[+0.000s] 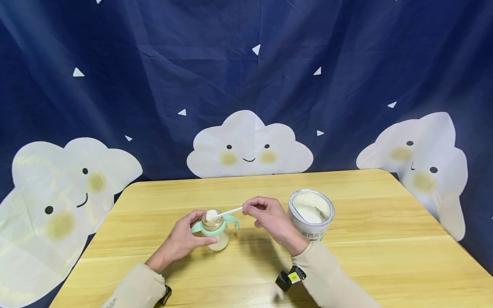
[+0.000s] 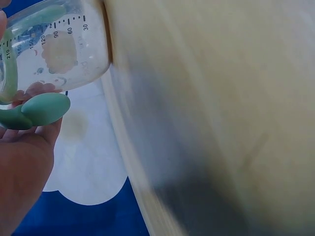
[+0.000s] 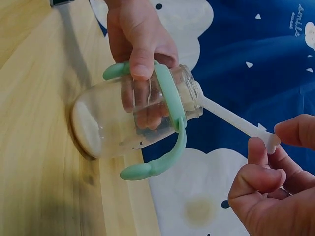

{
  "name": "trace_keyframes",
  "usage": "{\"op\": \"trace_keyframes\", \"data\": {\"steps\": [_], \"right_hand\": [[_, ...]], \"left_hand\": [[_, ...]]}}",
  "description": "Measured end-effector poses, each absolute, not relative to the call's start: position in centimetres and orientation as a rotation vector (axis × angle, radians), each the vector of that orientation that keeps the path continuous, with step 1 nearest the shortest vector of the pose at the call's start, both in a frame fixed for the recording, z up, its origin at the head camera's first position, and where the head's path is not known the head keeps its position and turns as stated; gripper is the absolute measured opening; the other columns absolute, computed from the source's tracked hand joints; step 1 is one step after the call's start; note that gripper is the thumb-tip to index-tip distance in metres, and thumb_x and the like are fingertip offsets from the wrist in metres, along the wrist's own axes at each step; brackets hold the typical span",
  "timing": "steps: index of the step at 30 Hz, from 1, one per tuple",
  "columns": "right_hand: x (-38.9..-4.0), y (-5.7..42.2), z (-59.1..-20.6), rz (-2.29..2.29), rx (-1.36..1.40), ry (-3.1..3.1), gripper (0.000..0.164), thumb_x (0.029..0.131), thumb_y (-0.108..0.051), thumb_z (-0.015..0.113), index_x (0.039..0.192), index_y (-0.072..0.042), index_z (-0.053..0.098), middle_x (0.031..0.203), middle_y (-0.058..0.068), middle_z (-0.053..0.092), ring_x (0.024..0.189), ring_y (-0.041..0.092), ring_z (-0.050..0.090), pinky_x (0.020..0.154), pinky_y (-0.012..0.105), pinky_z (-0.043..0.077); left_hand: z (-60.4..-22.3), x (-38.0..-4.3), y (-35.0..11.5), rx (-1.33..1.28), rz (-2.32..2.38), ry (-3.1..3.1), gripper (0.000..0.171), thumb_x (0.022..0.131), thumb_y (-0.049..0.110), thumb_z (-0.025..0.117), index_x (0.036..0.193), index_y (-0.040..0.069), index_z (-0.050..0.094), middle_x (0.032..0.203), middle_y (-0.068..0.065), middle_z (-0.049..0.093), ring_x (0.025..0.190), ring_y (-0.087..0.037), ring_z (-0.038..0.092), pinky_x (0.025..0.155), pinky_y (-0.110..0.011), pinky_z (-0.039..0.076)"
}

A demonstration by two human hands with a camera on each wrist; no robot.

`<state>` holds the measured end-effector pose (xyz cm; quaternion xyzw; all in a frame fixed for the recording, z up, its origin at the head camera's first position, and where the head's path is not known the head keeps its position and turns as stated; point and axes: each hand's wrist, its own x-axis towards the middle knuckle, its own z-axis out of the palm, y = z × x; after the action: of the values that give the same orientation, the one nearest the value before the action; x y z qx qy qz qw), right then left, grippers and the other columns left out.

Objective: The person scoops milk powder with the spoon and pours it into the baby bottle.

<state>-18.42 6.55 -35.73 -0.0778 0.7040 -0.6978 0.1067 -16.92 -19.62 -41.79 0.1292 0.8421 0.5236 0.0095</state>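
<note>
My left hand (image 1: 181, 240) grips a clear baby bottle (image 3: 110, 110) with a mint-green two-handled collar (image 3: 169, 91). The bottle stands on the table without a lid, and pale powder (image 3: 88, 127) lies at its bottom. My right hand (image 1: 272, 219) pinches the handle end of a white measuring scoop (image 1: 231, 211). The scoop's bowl is at the bottle's mouth with white powder in it. In the left wrist view, measuring marks show on the bottle (image 2: 74, 54), beside one green handle (image 2: 47, 108).
To the right of my right hand stands an open tin (image 1: 313, 234) of white powder (image 1: 310, 214). The wooden table (image 1: 246, 278) ends at a dark blue curtain (image 1: 215, 77) with white clouds. A small black device (image 1: 286, 279) is on my right wrist.
</note>
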Motion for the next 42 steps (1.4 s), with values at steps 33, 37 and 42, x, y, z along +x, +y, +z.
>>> {"op": "trace_keyframes", "data": {"steps": [33, 37, 42], "right_hand": [[-18.38, 6.25, -35.55, -2.047, -0.151, 2.132, 0.015, 0.087, -0.001, 0.063, 0.099, 0.005, 0.069, 0.082, 0.002, 0.062, 0.071, 0.011, 0.047, 0.054, 0.019, 0.042], [-18.30, 6.31, -35.62, -2.042, -0.136, 2.142, 0.014, 0.086, -0.002, 0.063, 0.097, 0.003, 0.070, 0.082, 0.002, 0.063, 0.068, 0.010, 0.046, 0.053, 0.019, 0.042], [-18.13, 6.26, -35.28, -2.082, -0.138, 2.127, 0.014, 0.087, -0.001, 0.061, 0.097, 0.004, 0.070, 0.082, 0.004, 0.064, 0.068, 0.010, 0.045, 0.053, 0.018, 0.041]], "left_hand": [[-41.92, -16.98, -19.62, 0.399, 1.616, 2.655, 0.071, 0.071, 0.019, 0.092, 0.129, -0.003, 0.057, 0.117, -0.009, 0.066, 0.104, -0.021, 0.062, 0.091, -0.026, 0.049], [-41.87, -16.96, -19.66, 0.394, 1.603, 2.666, 0.071, 0.071, 0.020, 0.092, 0.129, -0.003, 0.057, 0.117, -0.008, 0.066, 0.104, -0.021, 0.062, 0.090, -0.026, 0.049], [-41.81, -16.96, -19.57, 0.391, 1.590, 2.679, 0.071, 0.071, 0.019, 0.093, 0.129, -0.002, 0.057, 0.116, -0.007, 0.066, 0.103, -0.020, 0.062, 0.090, -0.028, 0.050]]}}
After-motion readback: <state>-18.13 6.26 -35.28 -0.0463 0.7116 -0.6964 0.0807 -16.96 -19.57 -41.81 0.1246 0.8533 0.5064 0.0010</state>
